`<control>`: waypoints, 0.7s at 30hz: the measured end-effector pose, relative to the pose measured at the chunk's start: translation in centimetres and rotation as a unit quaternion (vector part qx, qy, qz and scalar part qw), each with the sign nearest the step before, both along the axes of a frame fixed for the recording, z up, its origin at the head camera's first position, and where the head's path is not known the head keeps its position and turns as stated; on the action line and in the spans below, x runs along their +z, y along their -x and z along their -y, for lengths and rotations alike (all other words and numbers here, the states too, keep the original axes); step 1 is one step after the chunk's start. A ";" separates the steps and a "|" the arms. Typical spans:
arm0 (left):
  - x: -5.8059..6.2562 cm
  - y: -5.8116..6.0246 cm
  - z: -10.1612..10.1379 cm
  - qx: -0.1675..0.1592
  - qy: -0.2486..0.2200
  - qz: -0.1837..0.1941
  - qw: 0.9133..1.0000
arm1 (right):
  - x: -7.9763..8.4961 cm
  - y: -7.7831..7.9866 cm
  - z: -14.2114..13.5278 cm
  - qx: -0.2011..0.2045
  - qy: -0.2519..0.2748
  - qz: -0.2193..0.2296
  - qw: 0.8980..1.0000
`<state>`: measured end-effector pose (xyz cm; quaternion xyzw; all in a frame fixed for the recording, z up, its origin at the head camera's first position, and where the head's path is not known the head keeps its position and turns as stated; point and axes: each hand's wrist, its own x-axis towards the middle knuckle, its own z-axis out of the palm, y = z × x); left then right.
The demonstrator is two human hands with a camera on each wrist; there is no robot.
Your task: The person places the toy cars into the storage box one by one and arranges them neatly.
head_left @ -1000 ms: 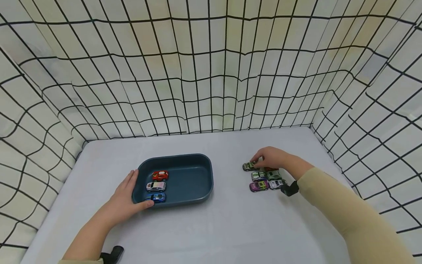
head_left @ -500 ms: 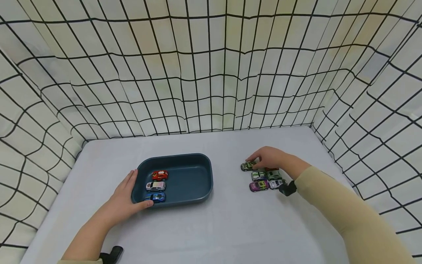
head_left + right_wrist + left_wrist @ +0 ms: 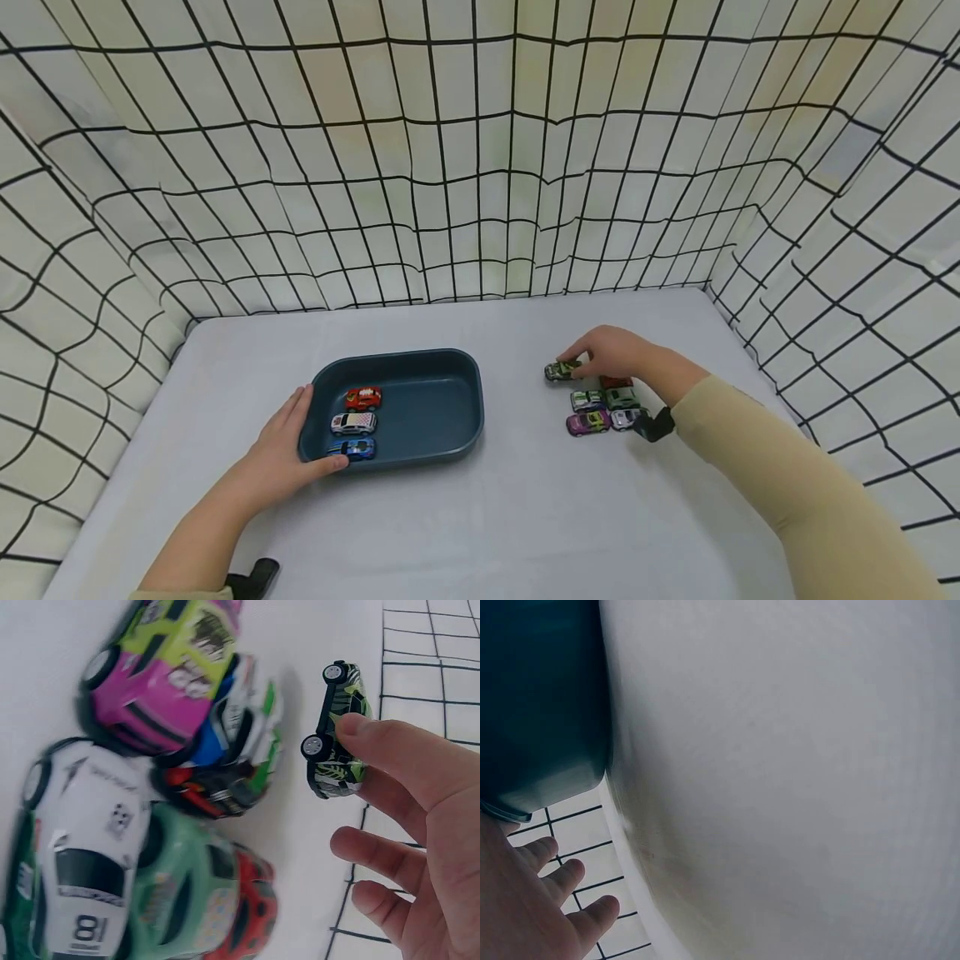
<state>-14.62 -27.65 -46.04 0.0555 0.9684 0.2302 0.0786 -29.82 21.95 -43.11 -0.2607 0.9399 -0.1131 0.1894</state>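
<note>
My right hand (image 3: 611,354) pinches a black-and-green patterned toy car (image 3: 557,372) between thumb and fingers, just beyond a cluster of cars. In the right wrist view that toy car (image 3: 341,697) hangs on its side, wheels facing left. The cluster holds a purple-and-yellow car (image 3: 588,422), a white car (image 3: 624,418), a pale green car (image 3: 622,398), a white-and-green car (image 3: 587,401) and a red car (image 3: 615,382). My left hand (image 3: 277,454) rests against the left end of a dark blue tray (image 3: 427,417), fingers extended along its side, thumb over the front rim.
Inside the tray, at its left end, a red car (image 3: 363,398), a white car (image 3: 353,423) and a blue car (image 3: 360,449) stand in a column. A white-covered table (image 3: 510,525) carries everything. Black grid netting (image 3: 480,175) encloses the back and sides.
My right hand has drawn the black-and-green car leftward and slightly away from the cluster, uncovering more of the red car. My left hand and the tray stay in place.
</note>
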 end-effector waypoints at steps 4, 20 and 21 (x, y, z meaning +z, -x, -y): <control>0.1 -0.2 0.0 0.004 -0.003 0.002 1.000 | 0.9 0.0 0.6 0.004 0.007 0.010 1.000; 0.1 -0.1 0.0 0.005 -0.014 0.002 1.000 | 4.7 -0.8 4.4 0.011 0.049 0.006 0.999; 0.2 -0.2 0.0 0.005 -0.016 0.002 1.000 | 4.9 -1.0 4.9 0.012 0.049 0.006 0.999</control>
